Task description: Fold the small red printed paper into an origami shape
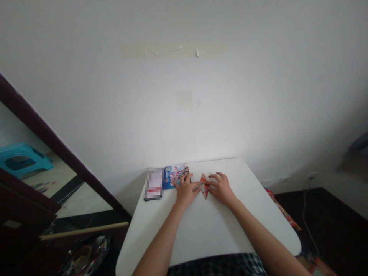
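Observation:
A small piece of folded paper (204, 194), red, white and pointed at its near and far ends, is on the white table (209, 230) between my hands. From the left, my left hand (186, 188) has its index finger and thumb on the paper's edge, other fingers spread. On the other side my right hand (222, 188) holds the paper with thumb and index finger, its remaining fingers loosely bent. The fingertips cover parts of the paper's middle. Just beyond my left hand lies a blue printed leaflet (170, 180), partly covered by its fingers.
A phone-like item (154, 188), pixelated, lies at the table's left edge. The table's far side meets a white wall (184, 130). A dark-framed mirror (86, 199) leans at the left, reflecting a blue stool (25, 159). A bag of clutter (86, 255) stands on the floor.

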`<state>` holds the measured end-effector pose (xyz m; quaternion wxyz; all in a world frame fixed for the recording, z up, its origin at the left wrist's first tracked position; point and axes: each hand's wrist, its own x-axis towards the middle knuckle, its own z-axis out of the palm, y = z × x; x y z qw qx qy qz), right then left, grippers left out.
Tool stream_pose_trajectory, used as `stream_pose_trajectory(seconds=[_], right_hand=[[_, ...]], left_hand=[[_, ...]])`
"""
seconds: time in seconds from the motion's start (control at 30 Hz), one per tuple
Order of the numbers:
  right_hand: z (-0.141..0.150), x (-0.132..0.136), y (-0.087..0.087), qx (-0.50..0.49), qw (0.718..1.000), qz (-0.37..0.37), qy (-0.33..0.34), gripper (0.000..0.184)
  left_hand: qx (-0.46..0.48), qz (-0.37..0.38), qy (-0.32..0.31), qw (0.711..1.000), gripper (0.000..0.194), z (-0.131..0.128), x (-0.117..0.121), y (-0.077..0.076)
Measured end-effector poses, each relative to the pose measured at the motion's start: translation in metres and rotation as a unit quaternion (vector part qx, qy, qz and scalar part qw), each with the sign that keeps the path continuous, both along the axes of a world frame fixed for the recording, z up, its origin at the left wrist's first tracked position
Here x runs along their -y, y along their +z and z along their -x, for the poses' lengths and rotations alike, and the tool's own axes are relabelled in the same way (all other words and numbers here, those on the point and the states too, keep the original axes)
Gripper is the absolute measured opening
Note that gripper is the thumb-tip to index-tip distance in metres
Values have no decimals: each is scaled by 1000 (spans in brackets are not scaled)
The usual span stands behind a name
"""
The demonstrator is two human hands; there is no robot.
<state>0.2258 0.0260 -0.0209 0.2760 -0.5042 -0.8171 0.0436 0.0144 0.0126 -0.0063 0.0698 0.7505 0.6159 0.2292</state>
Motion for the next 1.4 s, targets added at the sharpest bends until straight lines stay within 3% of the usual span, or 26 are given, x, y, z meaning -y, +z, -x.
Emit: stream_pose_trajectory(seconds=[0.73, 0.87, 1.4], right_hand=[[0, -1, -1, -16, 1000, 2, -15, 24], [0, -2, -2, -14, 1000, 2, -14, 25], [-3, -4, -2, -13, 1000, 19, -1, 21]], left_hand=[[41, -32, 24, 998, 12, 0, -1, 1], [21, -9, -12, 1000, 29, 4, 3, 6], [-4, 15, -7, 1000, 30, 8, 5, 12]])
